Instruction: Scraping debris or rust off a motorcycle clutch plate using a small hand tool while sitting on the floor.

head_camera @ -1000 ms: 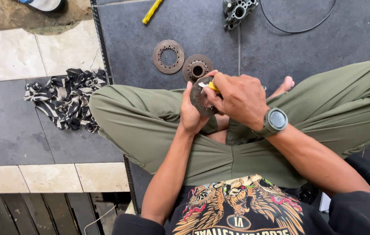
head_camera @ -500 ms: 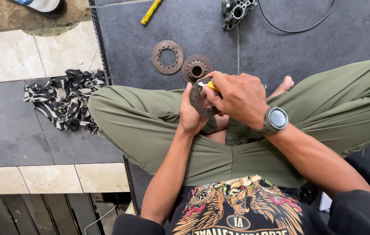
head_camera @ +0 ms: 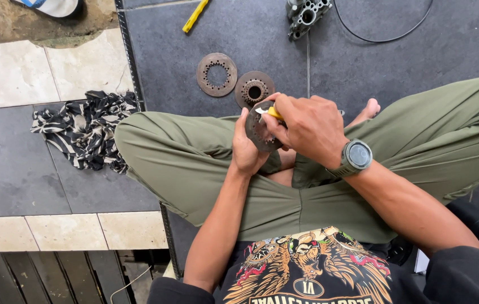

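Note:
I sit cross-legged in green trousers on dark floor tiles. My left hand [head_camera: 247, 147] holds a round, rusty metal disc [head_camera: 258, 133] upright over my lap. My right hand [head_camera: 307, 128], with a grey watch on the wrist, grips a small yellow-handled tool [head_camera: 273, 112] and presses its pale tip against the disc's upper edge. Two more rusty discs lie on the tile just beyond my knees: a larger ring-shaped disc [head_camera: 216, 74] and a smaller disc [head_camera: 254, 88] with a central hole.
A black-and-white patterned rag [head_camera: 84, 129] lies left of my knee. A yellow tool [head_camera: 195, 15] and a grey metal engine part [head_camera: 306, 14] sit at the far edge, with a black cable [head_camera: 383, 39] looping nearby. Pale tiles [head_camera: 48, 67] and wooden slats [head_camera: 54, 278] lie left.

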